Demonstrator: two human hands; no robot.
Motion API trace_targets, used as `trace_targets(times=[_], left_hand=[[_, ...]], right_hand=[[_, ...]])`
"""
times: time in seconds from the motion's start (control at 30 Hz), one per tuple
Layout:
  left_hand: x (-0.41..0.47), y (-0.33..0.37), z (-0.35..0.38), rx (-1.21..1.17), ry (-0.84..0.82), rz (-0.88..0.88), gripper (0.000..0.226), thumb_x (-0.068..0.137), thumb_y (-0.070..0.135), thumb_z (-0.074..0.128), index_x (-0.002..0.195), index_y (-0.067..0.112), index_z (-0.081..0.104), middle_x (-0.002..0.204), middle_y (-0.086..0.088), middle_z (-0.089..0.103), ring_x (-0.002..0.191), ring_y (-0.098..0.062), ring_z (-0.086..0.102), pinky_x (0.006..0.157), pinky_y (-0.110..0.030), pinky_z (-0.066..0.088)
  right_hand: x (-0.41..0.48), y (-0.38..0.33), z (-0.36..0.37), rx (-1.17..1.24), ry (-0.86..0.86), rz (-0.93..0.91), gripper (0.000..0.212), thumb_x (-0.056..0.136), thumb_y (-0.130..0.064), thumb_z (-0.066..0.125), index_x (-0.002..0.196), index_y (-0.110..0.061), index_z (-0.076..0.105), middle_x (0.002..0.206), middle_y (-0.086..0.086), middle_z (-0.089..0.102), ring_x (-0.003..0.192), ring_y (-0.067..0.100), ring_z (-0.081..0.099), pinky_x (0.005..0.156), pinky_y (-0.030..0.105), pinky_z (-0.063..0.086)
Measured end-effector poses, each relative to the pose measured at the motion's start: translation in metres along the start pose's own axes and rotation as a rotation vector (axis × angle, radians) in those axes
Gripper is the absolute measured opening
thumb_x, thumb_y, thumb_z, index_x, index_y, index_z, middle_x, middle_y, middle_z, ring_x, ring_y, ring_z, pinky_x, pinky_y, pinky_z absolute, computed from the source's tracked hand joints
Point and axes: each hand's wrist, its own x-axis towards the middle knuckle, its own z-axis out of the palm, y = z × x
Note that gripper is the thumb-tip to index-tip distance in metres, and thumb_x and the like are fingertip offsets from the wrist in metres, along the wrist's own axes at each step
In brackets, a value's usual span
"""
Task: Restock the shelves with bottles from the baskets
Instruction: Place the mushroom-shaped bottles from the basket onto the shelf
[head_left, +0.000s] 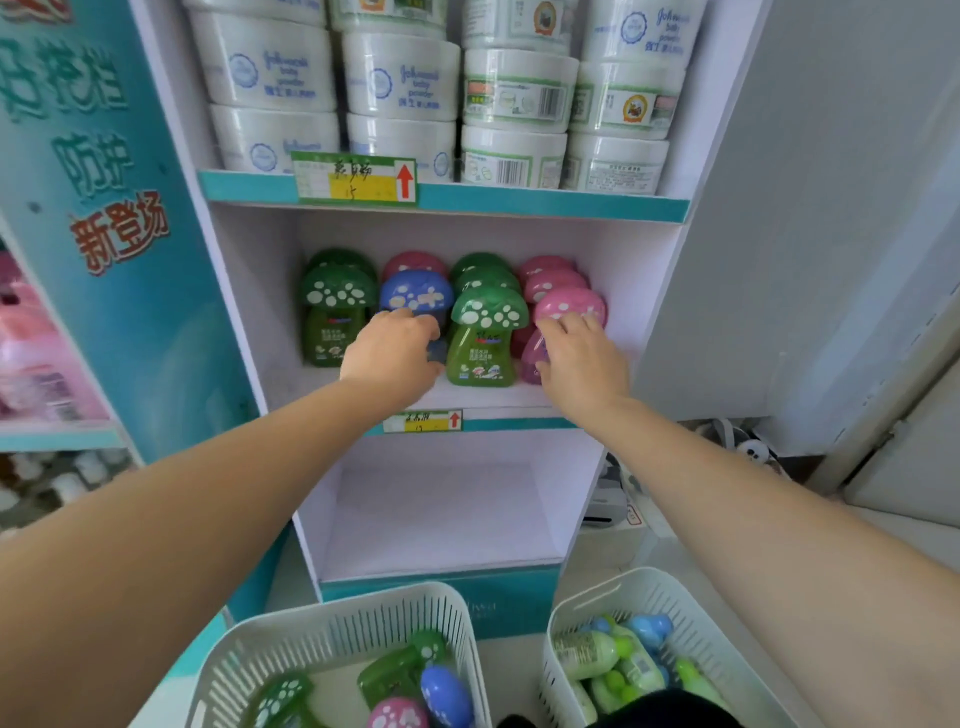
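Mushroom-capped bottles stand in rows on the middle shelf (467, 397). My left hand (392, 353) grips the blue-capped bottle (415, 291) in the second row from the left. My right hand (582, 358) holds the pink-capped bottle (569, 304) at the right end. Between them stands a green-capped bottle (480, 338), and another green one (332, 317) is at the left. Below, the left white basket (332, 623) holds green, blue and pink mushroom bottles. The right white basket (691, 613) holds pale green bottles with blue and green caps.
The top shelf (519, 200) carries stacked white powder tubs (400, 78). The bottom shelf (441, 514) has bare white walls. A teal display panel (104, 208) with printed characters stands at the left. A grey wall (831, 208) is at the right.
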Motion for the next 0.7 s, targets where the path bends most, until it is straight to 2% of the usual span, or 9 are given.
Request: trace_targets(times=[0.2, 0.4, 0.53, 0.7], left_hand=[[-0.066, -0.017, 0.004, -0.003, -0.049, -0.032, 0.036, 0.086, 0.028, 0.063, 0.12, 0.02, 0.059, 0.113, -0.004, 0.058, 0.109, -0.025, 0.051, 0.086, -0.04, 0.048], [-0.134, -0.053, 0.039, 0.004, -0.147, -0.102, 0.033, 0.088, 0.027, 0.062, 0.12, 0.019, 0.06, 0.115, -0.003, 0.062, 0.103, -0.023, 0.057, 0.087, -0.037, 0.052], [-0.171, -0.08, 0.073, 0.008, -0.26, -0.195, 0.031, 0.087, 0.032, 0.063, 0.115, 0.02, 0.062, 0.108, -0.001, 0.063, 0.098, -0.02, 0.059, 0.082, -0.035, 0.054], [-0.203, -0.107, 0.121, -0.022, -0.405, -0.277, 0.028, 0.086, 0.033, 0.064, 0.112, 0.021, 0.062, 0.108, 0.001, 0.062, 0.098, -0.018, 0.058, 0.081, -0.034, 0.053]], right_hand=[[-0.052, -0.039, 0.007, 0.088, -0.057, -0.047, 0.036, 0.091, -0.021, 0.056, 0.125, -0.014, 0.051, 0.118, 0.006, 0.056, 0.111, 0.026, 0.049, 0.078, 0.038, 0.049], [-0.111, -0.077, 0.045, 0.13, -0.231, -0.095, 0.032, 0.093, -0.022, 0.052, 0.123, -0.014, 0.053, 0.12, 0.005, 0.058, 0.113, 0.025, 0.049, 0.079, 0.036, 0.05], [-0.14, -0.098, 0.078, 0.153, -0.339, -0.138, 0.031, 0.093, -0.024, 0.052, 0.121, -0.013, 0.055, 0.118, 0.005, 0.059, 0.111, 0.024, 0.051, 0.079, 0.036, 0.051], [-0.165, -0.116, 0.124, 0.15, -0.488, -0.164, 0.033, 0.093, -0.027, 0.054, 0.124, -0.016, 0.053, 0.117, 0.003, 0.058, 0.11, 0.021, 0.05, 0.074, 0.029, 0.044]])
